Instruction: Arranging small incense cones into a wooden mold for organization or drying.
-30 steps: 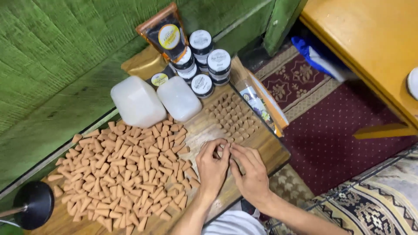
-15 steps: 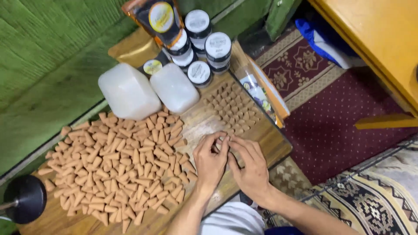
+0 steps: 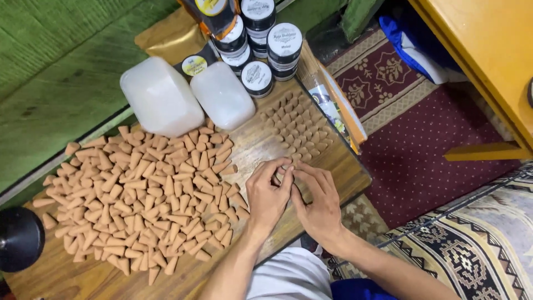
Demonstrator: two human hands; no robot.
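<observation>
Pinching one small tan incense cone (image 3: 282, 173) between our left hand (image 3: 267, 195) and right hand (image 3: 317, 201), we hold it near the right edge of the low wooden board (image 3: 261, 139), beside the big loose heap of tan cones (image 3: 139, 194).

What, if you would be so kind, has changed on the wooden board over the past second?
Very little. The left hand and right hand stay pressed together, fingertips working something small, hidden between them. The heap of tan cones, upright rows of cones, two white plastic tubs and black jars lie unchanged; only the camera shifted.
</observation>
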